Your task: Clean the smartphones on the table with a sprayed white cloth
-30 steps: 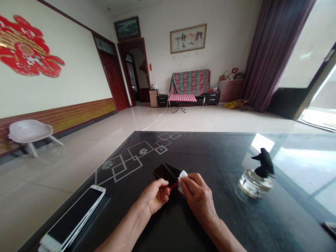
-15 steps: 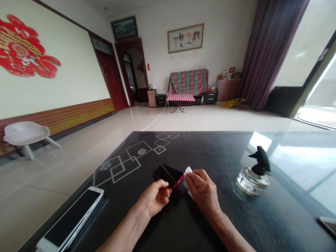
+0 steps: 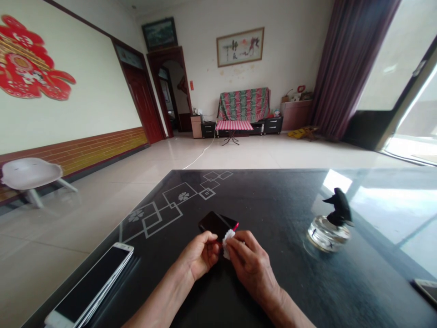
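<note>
A smartphone with a dark screen and a red edge is tilted above the black table, its near corner in the grip of my left hand. Thumb and curled fingers close on that corner. My right hand pinches a crumpled white tissue, which touches the phone's near right edge close to my left fingertips. Part of the phone's lower edge is hidden behind the tissue and fingers.
White phones lie stacked at the table's left. A clear spray bottle with a black trigger head stands to the right. Another phone is cut off at the right edge. A white chair stands left of the black table.
My right hand has moved left and toward me with the tissue, from the phone's right corner along its edge to near my left fingers. The left hand keeps its hold.
</note>
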A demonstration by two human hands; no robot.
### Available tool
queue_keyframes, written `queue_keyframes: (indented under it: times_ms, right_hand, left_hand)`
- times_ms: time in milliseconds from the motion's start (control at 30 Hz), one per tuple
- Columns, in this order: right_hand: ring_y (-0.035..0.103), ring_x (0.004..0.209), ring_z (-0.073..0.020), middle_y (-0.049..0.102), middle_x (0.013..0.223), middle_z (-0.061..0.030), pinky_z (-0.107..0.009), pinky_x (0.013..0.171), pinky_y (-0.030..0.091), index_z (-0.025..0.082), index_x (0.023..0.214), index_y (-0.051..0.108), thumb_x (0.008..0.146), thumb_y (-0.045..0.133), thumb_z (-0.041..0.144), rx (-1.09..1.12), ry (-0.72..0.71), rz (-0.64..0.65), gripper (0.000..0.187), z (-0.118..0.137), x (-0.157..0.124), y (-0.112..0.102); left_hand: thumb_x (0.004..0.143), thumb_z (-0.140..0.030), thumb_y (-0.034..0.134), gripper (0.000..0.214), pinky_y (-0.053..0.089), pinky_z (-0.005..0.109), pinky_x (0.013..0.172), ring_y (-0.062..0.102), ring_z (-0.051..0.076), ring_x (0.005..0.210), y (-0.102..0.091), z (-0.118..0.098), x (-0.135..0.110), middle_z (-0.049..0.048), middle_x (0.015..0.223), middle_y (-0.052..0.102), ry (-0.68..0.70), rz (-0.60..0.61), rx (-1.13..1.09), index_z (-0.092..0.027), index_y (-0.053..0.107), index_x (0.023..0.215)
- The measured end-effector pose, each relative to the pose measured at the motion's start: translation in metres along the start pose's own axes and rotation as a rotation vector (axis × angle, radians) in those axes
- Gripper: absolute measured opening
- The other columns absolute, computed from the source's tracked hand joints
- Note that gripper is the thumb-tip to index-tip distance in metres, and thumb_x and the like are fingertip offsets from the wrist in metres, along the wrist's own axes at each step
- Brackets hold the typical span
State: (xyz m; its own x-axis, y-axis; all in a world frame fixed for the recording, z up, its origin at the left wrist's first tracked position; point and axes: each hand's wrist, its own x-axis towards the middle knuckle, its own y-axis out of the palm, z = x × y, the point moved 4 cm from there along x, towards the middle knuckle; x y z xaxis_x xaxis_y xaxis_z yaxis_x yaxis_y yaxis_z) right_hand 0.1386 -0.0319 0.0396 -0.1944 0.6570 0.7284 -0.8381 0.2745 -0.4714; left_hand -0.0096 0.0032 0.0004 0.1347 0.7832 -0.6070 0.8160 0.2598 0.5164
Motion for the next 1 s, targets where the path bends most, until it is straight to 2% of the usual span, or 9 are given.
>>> queue_keyframes:
  times_ms: [367,533,633,833,1000]
  right_hand:
    - [0.059,0.072,-0.0125,0.058,0.087,-0.0041,-0.022,0.065,0.049,0.021,0.088,0.068,0.092,0.049,0.026,-0.076,0.111,-0.056,0.02,-0.02,0.007,-0.008]
    - [0.059,0.081,-0.0137,0.058,0.094,-0.0057,-0.023,0.072,0.049,0.022,0.099,0.066,0.094,0.046,0.022,-0.045,0.043,0.069,0.02,-0.012,-0.001,0.003]
    - [0.059,0.079,-0.0136,0.058,0.092,-0.0052,-0.023,0.071,0.049,0.022,0.096,0.067,0.093,0.047,0.022,-0.067,0.056,0.074,0.02,-0.017,0.0,0.003]
    - [0.061,0.074,-0.0143,0.061,0.087,-0.0039,-0.025,0.068,0.049,0.021,0.087,0.069,0.089,0.053,0.032,-0.186,0.191,-0.132,0.02,-0.051,0.012,-0.03]
    - [0.063,0.071,-0.0151,0.065,0.084,-0.0037,-0.026,0.065,0.049,0.021,0.081,0.072,0.086,0.055,0.038,-0.241,0.277,-0.193,0.024,-0.067,0.02,-0.057]
  left_hand:
    - [0.076,-0.009,0.06,0.017,0.041,0.013,0.03,0.06,0.011,0.036,-0.001,0.007,0.001,0.0015,0.047,0.062,0.004,-0.061,0.066,-0.014,0.053,0.061]
    - [0.075,-0.011,0.061,0.017,0.041,0.013,0.032,0.059,0.01,0.036,-0.004,0.004,0.003,0.0001,0.046,0.061,0.061,-0.07,0.151,-0.014,0.054,0.06]
    - [0.074,-0.012,0.061,0.016,0.039,0.013,0.032,0.058,0.01,0.037,-0.004,0.003,0.002,0.0006,0.045,0.06,0.106,-0.073,0.233,-0.014,0.054,0.059]
    - [0.067,-0.011,0.057,0.012,0.036,0.014,0.03,0.055,0.009,0.035,0.002,0.004,-0.006,0.0018,0.046,0.061,0.163,-0.044,0.467,-0.014,0.055,0.055]
    - [0.056,-0.015,0.057,0.007,0.032,0.013,0.027,0.055,0.011,0.033,0.007,0.01,-0.013,0.0028,0.043,0.059,0.079,0.081,0.659,-0.015,0.052,0.05]
